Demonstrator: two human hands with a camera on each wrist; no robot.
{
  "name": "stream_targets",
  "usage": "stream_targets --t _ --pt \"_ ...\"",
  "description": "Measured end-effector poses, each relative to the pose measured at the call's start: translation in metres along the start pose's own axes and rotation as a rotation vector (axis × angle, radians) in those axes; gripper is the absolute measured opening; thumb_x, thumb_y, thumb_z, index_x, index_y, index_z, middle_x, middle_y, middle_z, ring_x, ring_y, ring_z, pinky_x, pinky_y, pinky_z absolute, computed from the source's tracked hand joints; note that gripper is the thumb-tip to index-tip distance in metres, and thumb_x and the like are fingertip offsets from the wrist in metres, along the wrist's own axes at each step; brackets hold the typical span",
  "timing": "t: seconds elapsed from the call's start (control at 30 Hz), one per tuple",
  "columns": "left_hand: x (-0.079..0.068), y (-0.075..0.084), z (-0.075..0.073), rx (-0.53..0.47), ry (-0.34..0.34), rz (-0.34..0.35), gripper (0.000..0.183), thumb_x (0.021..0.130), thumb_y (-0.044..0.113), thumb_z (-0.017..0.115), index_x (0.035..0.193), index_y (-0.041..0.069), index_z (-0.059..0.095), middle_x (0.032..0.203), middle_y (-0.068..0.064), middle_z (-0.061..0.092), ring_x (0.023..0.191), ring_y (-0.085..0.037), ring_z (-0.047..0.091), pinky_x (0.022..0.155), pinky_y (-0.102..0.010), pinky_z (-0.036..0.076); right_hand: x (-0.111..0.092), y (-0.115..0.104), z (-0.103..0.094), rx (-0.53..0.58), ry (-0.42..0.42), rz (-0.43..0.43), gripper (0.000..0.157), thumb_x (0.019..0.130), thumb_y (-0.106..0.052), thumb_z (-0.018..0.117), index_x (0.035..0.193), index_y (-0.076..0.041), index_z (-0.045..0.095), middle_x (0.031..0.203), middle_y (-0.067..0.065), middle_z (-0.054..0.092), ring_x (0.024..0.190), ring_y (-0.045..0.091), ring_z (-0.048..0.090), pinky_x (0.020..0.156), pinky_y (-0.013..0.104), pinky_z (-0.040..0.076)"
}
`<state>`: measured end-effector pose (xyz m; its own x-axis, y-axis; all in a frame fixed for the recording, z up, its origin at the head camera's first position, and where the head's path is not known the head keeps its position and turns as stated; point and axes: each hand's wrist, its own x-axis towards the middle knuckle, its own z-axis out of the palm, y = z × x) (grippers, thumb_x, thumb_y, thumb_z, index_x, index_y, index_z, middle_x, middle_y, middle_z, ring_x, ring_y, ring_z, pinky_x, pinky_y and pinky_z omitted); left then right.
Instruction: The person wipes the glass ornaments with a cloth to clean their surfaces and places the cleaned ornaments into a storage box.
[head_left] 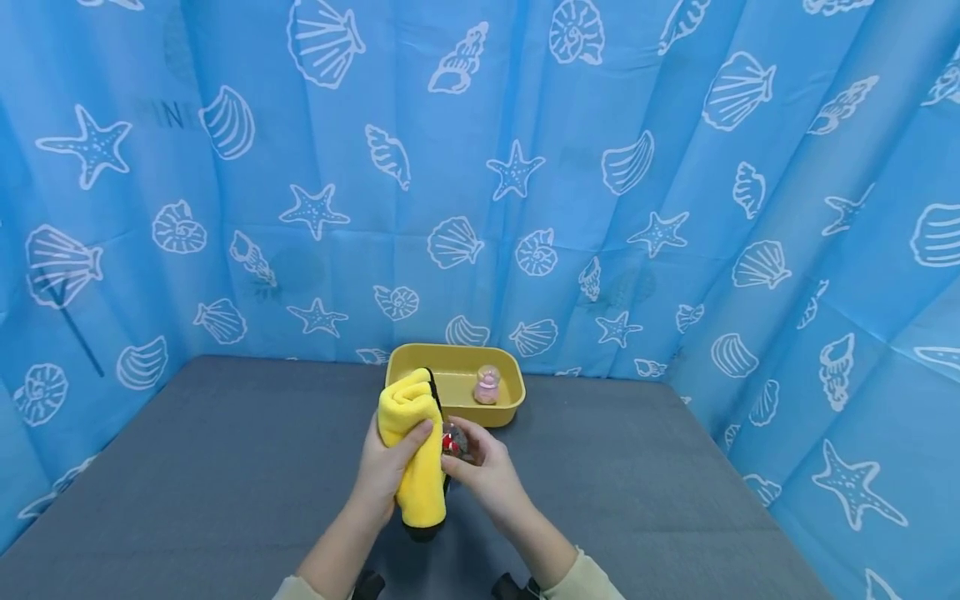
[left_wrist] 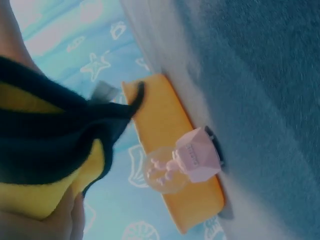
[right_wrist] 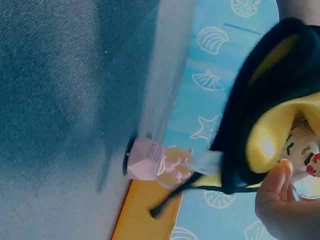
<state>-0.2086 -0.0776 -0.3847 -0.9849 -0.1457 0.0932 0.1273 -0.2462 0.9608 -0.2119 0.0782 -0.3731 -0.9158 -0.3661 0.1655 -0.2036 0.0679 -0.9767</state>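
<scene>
My left hand [head_left: 386,458] grips a folded yellow cloth [head_left: 422,475] with black edging, thumb across its front. Close beside it, my right hand [head_left: 483,462] holds a small clear globe [head_left: 452,443] with a red and white figure inside, between thumb and fingers. In the right wrist view the globe [right_wrist: 302,150] sits against the cloth's yellow inner side [right_wrist: 265,135], partly hidden by it. A black strap end [right_wrist: 162,205] and a pale tag [right_wrist: 207,162] hang from the cloth's edge.
A yellow bin [head_left: 517,404] stands at the back of the grey table [head_left: 637,483], with a pink globe ornament [head_left: 487,387] inside. Both wrist views show a pink-based globe ornament [left_wrist: 199,156] on the table before the bin. A blue seashell curtain [head_left: 465,167] hangs behind.
</scene>
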Motion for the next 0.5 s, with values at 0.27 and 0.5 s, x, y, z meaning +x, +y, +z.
stream_targets --t 0.27,0.5 --pt "-0.0034 -0.0034 0.0029 -0.026 0.064 0.075 0.057 0.094 0.012 0.066 0.139 0.003 0.033 0.117 -0.013 0.050 0.097 -0.019 0.055 0.084 -0.031 0.049 0.0027 0.0017 0.0046 0.046 -0.056 0.018 0.060 0.102 -0.029 0.053 0.147 0.002 0.029 0.089 0.006 0.054 0.073 0.014 0.056 0.067 0.025 0.049" --pt "-0.0044 -0.0051 0.0031 -0.054 0.065 0.063 0.053 0.097 0.016 0.062 0.138 0.001 0.034 0.114 -0.010 0.052 0.094 -0.014 0.057 0.082 -0.028 0.049 0.0018 0.0029 0.0077 0.096 0.021 0.007 0.047 0.101 -0.020 0.054 0.140 0.004 0.040 0.084 0.005 0.052 0.069 0.014 0.057 0.067 0.024 0.050"
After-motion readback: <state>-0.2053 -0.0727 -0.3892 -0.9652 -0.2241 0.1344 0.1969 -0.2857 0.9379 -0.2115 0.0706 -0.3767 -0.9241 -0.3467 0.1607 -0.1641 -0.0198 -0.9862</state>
